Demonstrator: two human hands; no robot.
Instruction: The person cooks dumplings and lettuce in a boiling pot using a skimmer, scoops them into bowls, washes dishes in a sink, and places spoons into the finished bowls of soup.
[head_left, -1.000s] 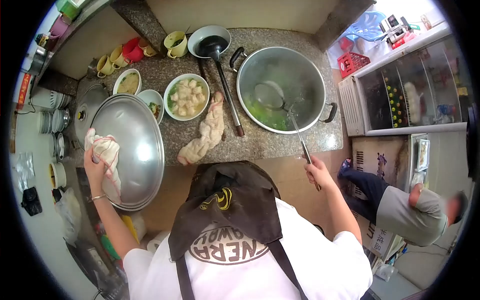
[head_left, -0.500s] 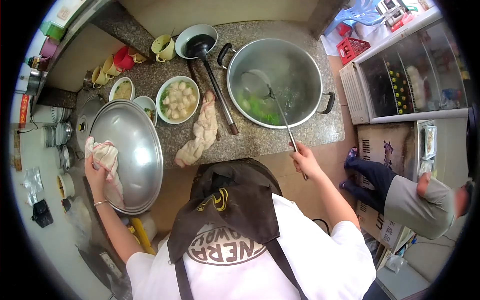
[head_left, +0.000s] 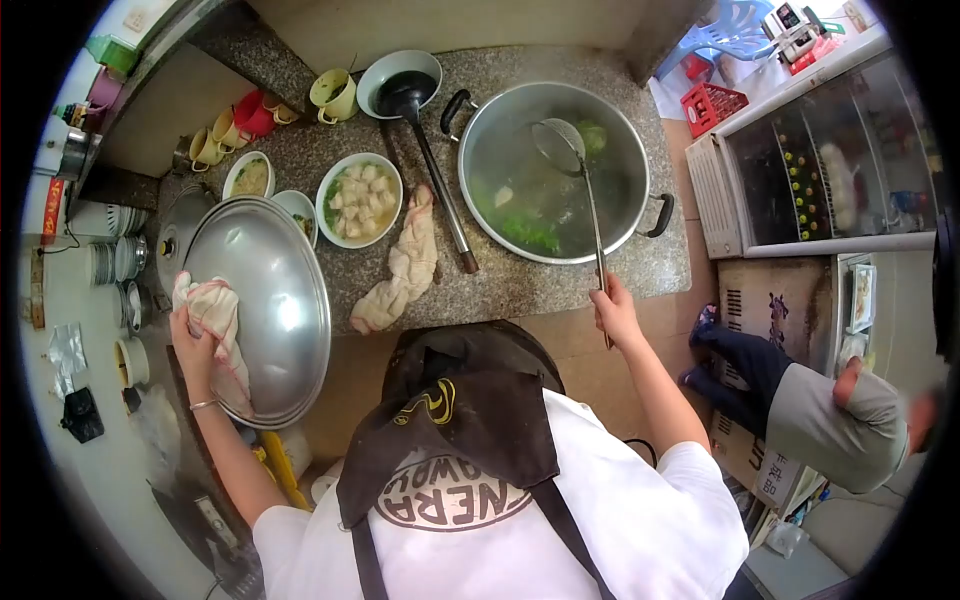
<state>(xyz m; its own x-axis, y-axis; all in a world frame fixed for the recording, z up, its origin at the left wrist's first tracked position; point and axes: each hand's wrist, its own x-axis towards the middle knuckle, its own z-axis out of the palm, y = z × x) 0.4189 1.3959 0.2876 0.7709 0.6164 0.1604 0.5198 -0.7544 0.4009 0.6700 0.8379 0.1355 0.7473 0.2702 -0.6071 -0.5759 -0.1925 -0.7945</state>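
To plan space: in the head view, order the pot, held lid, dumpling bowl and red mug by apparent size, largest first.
Pot and held lid: too alike to rank
Dumpling bowl
Red mug

Kitchen, likely a small eatery: big round silver metal pot [head_left: 540, 259], speckled grey stone table [head_left: 662, 268], white glass-door bottle fridge [head_left: 716, 200], stacked white dishes [head_left: 103, 264].

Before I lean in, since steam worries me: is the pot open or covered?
Open: greens show inside the pot, and the left hand holds a lid away from it.
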